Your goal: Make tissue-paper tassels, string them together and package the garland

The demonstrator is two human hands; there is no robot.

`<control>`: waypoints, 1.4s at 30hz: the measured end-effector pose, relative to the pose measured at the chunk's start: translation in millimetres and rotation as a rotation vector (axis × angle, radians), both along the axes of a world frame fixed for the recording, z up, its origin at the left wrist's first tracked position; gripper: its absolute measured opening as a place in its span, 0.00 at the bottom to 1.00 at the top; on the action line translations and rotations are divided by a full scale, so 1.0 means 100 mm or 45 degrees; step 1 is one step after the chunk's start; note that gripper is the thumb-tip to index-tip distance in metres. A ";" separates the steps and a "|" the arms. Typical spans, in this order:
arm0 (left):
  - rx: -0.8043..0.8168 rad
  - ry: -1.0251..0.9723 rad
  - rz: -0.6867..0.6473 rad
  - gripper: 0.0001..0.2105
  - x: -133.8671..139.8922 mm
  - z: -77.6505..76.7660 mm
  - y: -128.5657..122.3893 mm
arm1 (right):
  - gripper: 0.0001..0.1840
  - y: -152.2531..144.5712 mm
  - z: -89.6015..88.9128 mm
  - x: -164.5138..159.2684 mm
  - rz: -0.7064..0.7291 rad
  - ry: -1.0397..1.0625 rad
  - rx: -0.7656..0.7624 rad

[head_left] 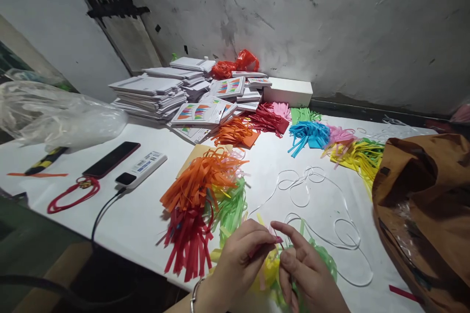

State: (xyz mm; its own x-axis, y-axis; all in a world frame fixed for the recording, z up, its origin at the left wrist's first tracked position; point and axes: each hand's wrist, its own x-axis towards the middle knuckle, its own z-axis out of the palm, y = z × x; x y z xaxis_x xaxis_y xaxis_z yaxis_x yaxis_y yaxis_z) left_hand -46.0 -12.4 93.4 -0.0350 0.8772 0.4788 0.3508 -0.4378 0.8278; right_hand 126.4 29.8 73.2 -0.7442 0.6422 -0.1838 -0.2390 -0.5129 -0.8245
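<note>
My left hand (pixel 244 249), with a bracelet at the wrist, is closed in a pinch on a small pinkish-red paper strip (pixel 278 240). Close beside it, my right hand (pixel 306 266) has its index finger raised and its thumb pressed to the other fingers, where the strip's thin dark end runs in. Under and behind both hands lie yellow (pixel 271 266) and green paper tassels (pixel 325 257), partly covered. A thin white string (pixel 345 242) loops over the table to the right. Left of my hands rest orange tassels (pixel 201 176), red tassels (pixel 189 244) and light green tassels (pixel 233 205).
Flat printed packets (pixel 200 113) and white stacks (pixel 150 88) stand at the back, near a white box (pixel 288 92). More tassels (pixel 310 134) line the rear. A brown bag (pixel 426 205) bounds the right; a phone (pixel 112 159), a cabled white device (pixel 141 170) and plastic wrap (pixel 62 112) lie left.
</note>
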 end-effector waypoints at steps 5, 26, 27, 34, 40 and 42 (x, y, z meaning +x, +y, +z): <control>-0.228 -0.077 -0.074 0.08 0.00 0.02 0.00 | 0.40 0.01 -0.01 0.00 -0.006 -0.047 0.033; -0.871 -1.230 -0.279 0.15 0.05 -0.11 0.07 | 0.22 -0.06 0.23 -0.04 -0.278 -0.421 0.302; -0.859 -1.226 -0.280 0.14 0.06 -0.11 0.07 | 0.22 -0.07 0.25 -0.04 -0.284 -0.451 0.352; -0.738 -0.900 -0.327 0.07 0.03 -0.05 0.06 | 0.15 -0.06 0.21 -0.02 -0.549 -0.788 0.912; -0.466 -0.328 -0.217 0.03 -0.03 0.01 0.05 | 0.28 0.03 0.16 -0.03 -0.236 -0.308 0.120; -0.388 -0.193 -0.206 0.04 -0.04 0.03 0.04 | 0.27 0.04 0.15 -0.05 -0.206 -0.284 0.098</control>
State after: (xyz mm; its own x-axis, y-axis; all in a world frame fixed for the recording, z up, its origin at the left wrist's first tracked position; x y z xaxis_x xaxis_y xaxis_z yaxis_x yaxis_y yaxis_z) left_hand -49.9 -8.5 96.5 0.0649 0.9786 0.1951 0.1609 -0.2032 0.9658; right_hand 121.8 33.9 88.1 -0.5774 0.7677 -0.2779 -0.1206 -0.4169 -0.9009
